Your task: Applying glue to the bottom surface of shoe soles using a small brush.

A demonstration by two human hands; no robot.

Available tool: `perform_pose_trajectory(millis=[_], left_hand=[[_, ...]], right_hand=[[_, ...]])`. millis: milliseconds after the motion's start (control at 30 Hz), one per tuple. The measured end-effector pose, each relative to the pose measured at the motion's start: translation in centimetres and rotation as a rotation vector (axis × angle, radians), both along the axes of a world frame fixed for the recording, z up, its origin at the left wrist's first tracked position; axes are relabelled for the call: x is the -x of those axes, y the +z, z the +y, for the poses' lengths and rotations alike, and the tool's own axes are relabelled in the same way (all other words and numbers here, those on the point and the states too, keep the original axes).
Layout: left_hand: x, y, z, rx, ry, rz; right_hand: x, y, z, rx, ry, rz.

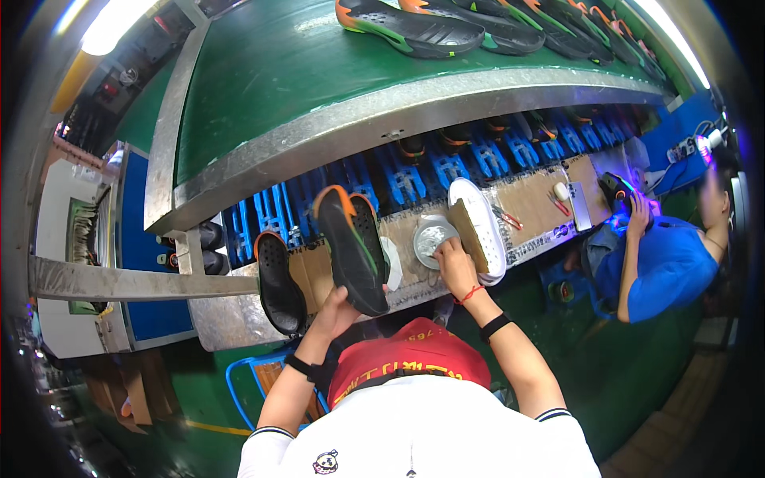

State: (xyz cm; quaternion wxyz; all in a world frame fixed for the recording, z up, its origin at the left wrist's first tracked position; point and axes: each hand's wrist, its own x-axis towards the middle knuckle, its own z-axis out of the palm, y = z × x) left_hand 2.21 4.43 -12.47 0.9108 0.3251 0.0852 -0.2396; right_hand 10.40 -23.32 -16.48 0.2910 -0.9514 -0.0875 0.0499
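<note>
My left hand (pixel 337 311) grips the lower end of a black shoe sole (pixel 351 255) with orange and green edging, tilted up over the bench. Over a small round bowl (pixel 429 253) holding white stuff, my right hand (pixel 456 267) has its fingers bent together and dipping toward the contents; what they hold is hidden. Another black sole (pixel 280 287) with an orange edge lies on the bench to the left. A further sole (pixel 366 223) shows partly behind the held one. Right of the bowl is a white sole-shaped tray (pixel 484 231) with a brown piece of board (pixel 467 237) against it.
Above the bench runs a green conveyor belt (pixel 263 88) with a metal edge (pixel 398 123) and several soles on it. Behind lie blue racks (pixel 446 169). Red-handled pliers (pixel 510 217) and a brush (pixel 561 193) lie to the right. A co-worker in blue (pixel 665 267) sits at the far right.
</note>
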Motion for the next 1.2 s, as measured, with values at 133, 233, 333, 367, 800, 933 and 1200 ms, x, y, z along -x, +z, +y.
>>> perform_pose_trajectory(millis=[133,233,333,367,800,933,1200], left_hand=[[0.7,2.6,0.7,-0.52,0.081,-0.24],[0.9,4.7,1.6,-1.021,-0.057,-0.418],[1.0,6.4,1.2,-1.061,-0.036,-0.462],[0.8,6.9,1.0,-1.042,-0.046,-0.46],[-0.5,8.5,-2.0,-1.374,0.09,-0.658],[-0.6,5.3,-1.4,-0.554,0.354,-0.422],[-1.3,3.0,-0.1,-0.241,0.338,-0.576]], right_hand=[[-0.1,0.8,0.1,-0.083,0.0,-0.089],[-0.3,2.3,0.4,-0.084,-0.022,-0.063],[0.0,5.5,0.7,-0.209,-0.02,-0.133],[0.2,6.9,0.7,-0.293,0.006,-0.187],[1.4,15.5,2.7,-0.394,0.437,-0.315],[1.5,15.9,2.5,-0.34,0.463,-0.291],[1.4,16.3,2.4,-0.377,0.478,-0.179]])
